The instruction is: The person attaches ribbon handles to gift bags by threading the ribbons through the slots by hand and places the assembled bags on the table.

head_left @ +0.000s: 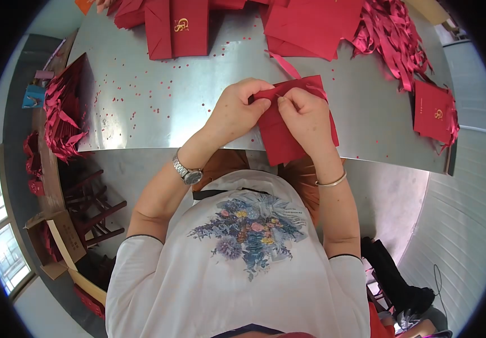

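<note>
While red scraps (203, 105) are strewn across the table (366, 107), a red bag (281, 138) is pinched by the left hand (238, 108) and right hand (308, 117).

Left hand (236, 108) pinching, right hand (307, 117) curled

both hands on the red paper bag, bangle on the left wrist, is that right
No: the bangle is on the right wrist; the left wears a wristwatch, as the head view shows. The left hand and right hand are on the red paper bag.
</note>
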`<action>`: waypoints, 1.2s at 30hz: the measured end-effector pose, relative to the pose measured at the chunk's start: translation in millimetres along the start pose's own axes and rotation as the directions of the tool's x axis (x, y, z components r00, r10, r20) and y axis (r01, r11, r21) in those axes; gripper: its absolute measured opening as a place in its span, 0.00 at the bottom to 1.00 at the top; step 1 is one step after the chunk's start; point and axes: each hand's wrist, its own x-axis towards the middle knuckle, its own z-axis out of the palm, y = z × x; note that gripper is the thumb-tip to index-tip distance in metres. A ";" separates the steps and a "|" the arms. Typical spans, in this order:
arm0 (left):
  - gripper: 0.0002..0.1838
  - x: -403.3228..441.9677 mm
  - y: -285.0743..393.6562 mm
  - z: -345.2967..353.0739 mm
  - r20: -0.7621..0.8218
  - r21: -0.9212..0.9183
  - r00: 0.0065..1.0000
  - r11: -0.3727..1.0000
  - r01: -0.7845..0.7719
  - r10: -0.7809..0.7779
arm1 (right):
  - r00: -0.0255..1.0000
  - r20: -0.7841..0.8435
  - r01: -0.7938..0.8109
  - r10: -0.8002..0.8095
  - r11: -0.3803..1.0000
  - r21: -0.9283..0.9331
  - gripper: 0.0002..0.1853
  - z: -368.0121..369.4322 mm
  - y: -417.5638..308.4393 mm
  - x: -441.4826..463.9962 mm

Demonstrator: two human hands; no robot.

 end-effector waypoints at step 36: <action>0.09 15.5 -11.3 -12.1 0.193 -0.228 0.921 0.898 0.377 -0.337 | 0.990 -0.015 0.140 -0.142 0.986 -0.092 0.09 6.9 2.4 -10.3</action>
